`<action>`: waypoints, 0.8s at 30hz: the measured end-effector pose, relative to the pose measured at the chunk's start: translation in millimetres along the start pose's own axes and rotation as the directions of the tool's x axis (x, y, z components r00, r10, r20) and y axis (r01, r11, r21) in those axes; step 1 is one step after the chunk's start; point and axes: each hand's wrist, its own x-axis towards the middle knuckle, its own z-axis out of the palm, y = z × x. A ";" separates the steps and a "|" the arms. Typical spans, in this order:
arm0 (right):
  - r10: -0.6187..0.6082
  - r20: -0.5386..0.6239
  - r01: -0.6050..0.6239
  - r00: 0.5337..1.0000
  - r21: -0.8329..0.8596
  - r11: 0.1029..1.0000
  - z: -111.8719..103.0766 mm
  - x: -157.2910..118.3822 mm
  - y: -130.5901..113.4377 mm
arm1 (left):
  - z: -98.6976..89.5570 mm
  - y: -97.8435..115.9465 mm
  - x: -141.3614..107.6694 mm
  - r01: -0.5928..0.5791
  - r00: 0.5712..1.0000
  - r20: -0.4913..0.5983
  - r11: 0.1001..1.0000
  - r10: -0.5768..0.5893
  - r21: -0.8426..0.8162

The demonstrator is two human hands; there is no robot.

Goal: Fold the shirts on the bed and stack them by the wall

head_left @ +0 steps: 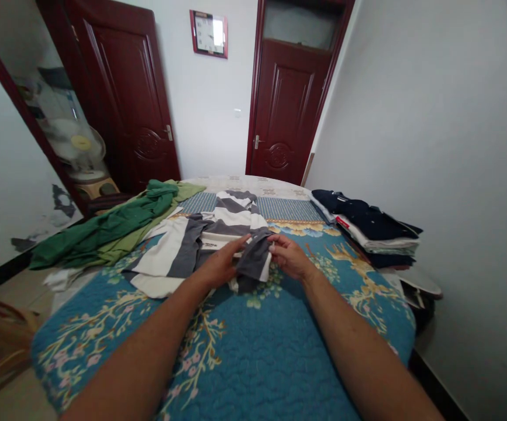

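Note:
A grey-and-white striped shirt (176, 248) lies partly folded on the teal floral bedcover (262, 362). One grey flap of it with a white edge, possibly a sleeve, is raised between my hands. My right hand (292, 257) pinches the right edge of this flap between thumb and fingers. On the flap's left side, my left hand (224, 263) is closed on the fabric, its fingertips against the grey cloth and partly hidden by the hand itself. The rest of the shirt spreads out to the left and away from me.
Green garments (121, 225) lie loosely at the left edge of the bed. A stack of folded clothes (367, 219), dark navy on top, sits at the right edge near the wall. A stool (424, 283) stands beside the bed there. Left of the bed is a wooden chair (3, 339).

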 end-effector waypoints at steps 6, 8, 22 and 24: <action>0.104 0.161 -0.090 0.981 -0.094 0.992 19.6 1.9 18.5 | 14.9 21.6 2.0 -0.041 0.997 0.063 0.999 0.042 -0.016; 0.096 0.131 -0.085 0.987 -0.084 0.993 16.3 2.3 14.8 | 10.0 23.9 3.2 -0.066 0.993 0.088 0.991 0.076 -0.117; -0.289 -0.088 0.072 0.953 -0.863 0.500 -20.3 12.7 25.1 | 43.1 74.3 -10.1 -0.291 0.703 0.549 0.887 0.453 -0.359; -0.275 -0.125 0.022 0.953 -0.879 0.477 -20.1 17.4 31.7 | 37.3 76.5 -10.7 -0.235 0.649 0.575 0.850 0.498 -0.470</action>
